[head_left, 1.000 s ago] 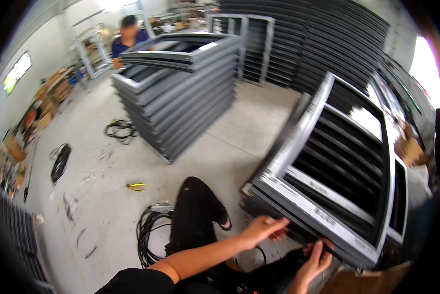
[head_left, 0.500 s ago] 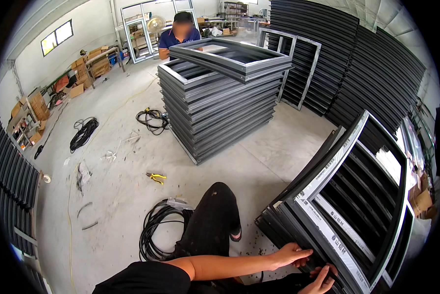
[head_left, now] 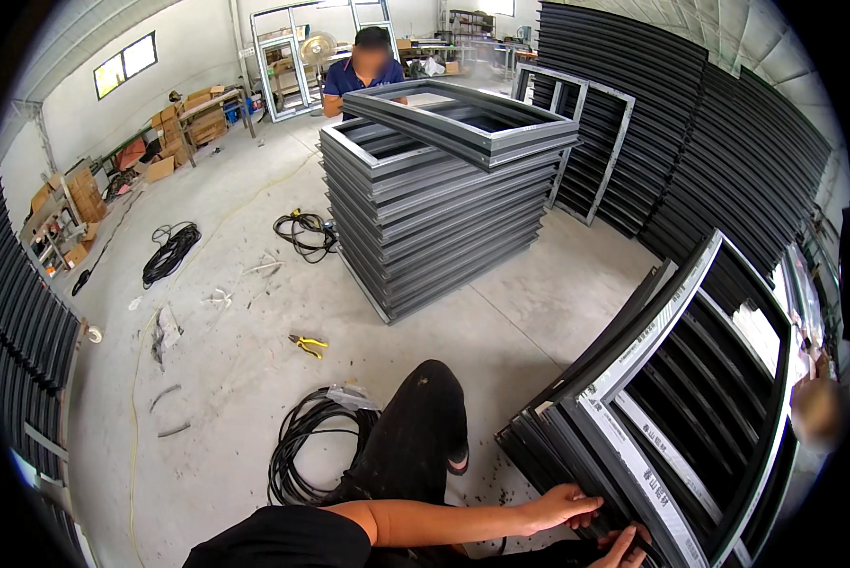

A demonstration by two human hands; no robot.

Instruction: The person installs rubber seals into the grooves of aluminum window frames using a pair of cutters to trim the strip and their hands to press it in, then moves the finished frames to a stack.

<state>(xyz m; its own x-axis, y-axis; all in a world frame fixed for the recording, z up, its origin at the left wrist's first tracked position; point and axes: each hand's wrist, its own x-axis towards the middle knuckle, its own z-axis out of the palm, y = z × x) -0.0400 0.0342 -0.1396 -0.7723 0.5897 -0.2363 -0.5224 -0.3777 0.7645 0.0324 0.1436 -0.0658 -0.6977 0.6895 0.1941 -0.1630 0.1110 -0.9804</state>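
At the lower right, dark grey metal frames [head_left: 617,466] lean together in a stack, with white printed film along the front one. My left hand [head_left: 559,509] reaches across to the near lower edge of this stack, thumb and fingers pinched together. Just right of it, my right hand [head_left: 622,549] is closed at the same edge, partly cut off by the picture's bottom. Whatever thin piece the fingertips grip is too small and dark to make out. Beside my bent knee lies a coil of black strip or cable [head_left: 297,450] with a clear plastic bag [head_left: 351,397] on it.
A tall stack of dark frames [head_left: 434,222] stands ahead; a co-worker [head_left: 363,76] is behind it. Yellow-handled pliers [head_left: 309,346] and black cable coils [head_left: 171,254] lie on the concrete floor [head_left: 245,379]. More dark frames [head_left: 614,95] are piled at the back right, others [head_left: 23,312] at left.
The view has shifted a little, so the scene sits slightly further right and lower. Both hands stay at the frame edge, fingers still closed, with only slight movement.
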